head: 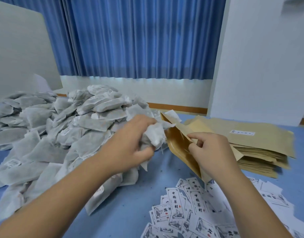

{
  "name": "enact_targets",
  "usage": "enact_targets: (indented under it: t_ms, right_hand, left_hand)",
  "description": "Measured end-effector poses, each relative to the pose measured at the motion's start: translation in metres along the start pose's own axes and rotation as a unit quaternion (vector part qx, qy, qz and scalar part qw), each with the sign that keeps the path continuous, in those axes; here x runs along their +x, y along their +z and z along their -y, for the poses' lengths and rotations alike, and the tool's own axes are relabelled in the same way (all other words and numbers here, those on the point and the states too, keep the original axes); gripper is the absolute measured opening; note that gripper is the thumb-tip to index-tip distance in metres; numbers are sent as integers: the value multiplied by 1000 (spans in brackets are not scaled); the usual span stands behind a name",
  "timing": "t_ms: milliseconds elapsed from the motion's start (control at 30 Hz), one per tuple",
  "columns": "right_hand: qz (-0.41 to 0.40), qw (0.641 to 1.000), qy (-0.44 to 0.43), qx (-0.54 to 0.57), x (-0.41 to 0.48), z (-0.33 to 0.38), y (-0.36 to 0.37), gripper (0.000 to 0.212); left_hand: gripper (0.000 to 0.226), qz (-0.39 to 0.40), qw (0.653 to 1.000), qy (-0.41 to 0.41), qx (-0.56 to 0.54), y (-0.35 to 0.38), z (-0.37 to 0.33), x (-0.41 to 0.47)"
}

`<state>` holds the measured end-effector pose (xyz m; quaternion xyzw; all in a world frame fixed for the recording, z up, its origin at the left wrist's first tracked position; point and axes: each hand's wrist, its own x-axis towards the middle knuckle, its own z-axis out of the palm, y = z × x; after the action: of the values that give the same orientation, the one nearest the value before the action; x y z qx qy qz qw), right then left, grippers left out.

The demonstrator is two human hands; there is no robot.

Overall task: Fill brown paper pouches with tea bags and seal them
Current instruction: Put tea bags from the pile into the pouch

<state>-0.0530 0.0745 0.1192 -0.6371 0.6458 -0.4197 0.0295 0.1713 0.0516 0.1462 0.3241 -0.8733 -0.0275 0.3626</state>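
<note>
I see my left grip (pixel 130 143) clutching tea bags (pixel 155 136) at the mouth of the brown pouch (pixel 178 143) my right grip (pixel 214 155) pinches.

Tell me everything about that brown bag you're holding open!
The brown pouch looks like kraft paper outside, with a shinier golden lining inside. Its mouth is spread wide open and faces left. It is held tilted above the blue table. The right hand pinches its near lip. The left hand grips a bunch of white tea bags right at the opening, and a white corner pokes out at its far end.
</note>
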Motion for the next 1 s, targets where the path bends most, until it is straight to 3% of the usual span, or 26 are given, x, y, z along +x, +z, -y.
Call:
enact_targets:
  t_ms: [100,233,333,467,600,700,800,867,1000]
  right_hand:
    - [0,999,-21,-25,0,-2,-2,21]
    - [-11,999,-19,-35,4,-7,-3,28]
    - [-29,999,-5,-12,6,-10,-2,23]
    - [-48,998,-17,27,5,-8,3,25]
    - [-48,996,-19,66,6,-10,4,24]
    - [-58,995,-25,80,7,-11,4,24]
    - [-82,991,-14,102,8,-11,1,25]
    - [-92,989,-1,114,9,-12,-1,26]
    - [-91,988,9,123,9,-11,0,24]
  left_hand:
    - [49,68,987,99,110,18,-16,4]
    - [50,152,958,126,208,26,-20,12]
    - [46,195,950,83,231,30,-21,20]
    - [25,225,949,-48,214,41,-32,37]
    - [26,266,935,-137,192,57,-45,52]
    - [30,220,943,-189,161,71,-53,59]
    - [27,94,959,-232,133,84,-53,56]
    - [28,11,967,-248,58,89,-49,48]
    - [49,-82,964,-239,-82,94,-44,29]
